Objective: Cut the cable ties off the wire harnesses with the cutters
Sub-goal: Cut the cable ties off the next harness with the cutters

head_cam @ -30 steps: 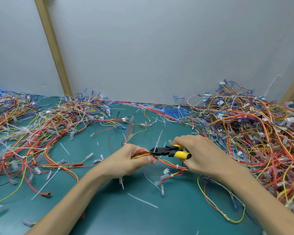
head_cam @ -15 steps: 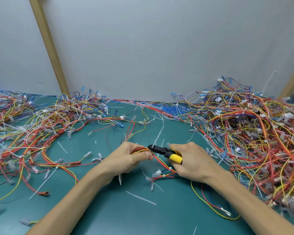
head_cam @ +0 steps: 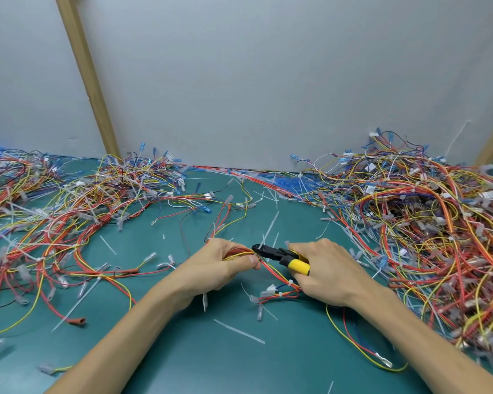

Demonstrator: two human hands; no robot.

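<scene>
The one wide-angle head camera is looking forward and down across the green bench (head_cam: 160,351) from close above it. It is facing the grey wall (head_cam: 268,81) behind the bench, and the left forearm (head_cam: 120,336) and right forearm (head_cam: 427,336) are showing at the bottom edge.

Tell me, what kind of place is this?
Probably a workbench in an electrical assembly or rework shop. Heaps of wire harnesses cover the green mat, cut cable ties lie scattered, and the right hand works yellow-handled cutters on a bundle the left hand holds.
</scene>
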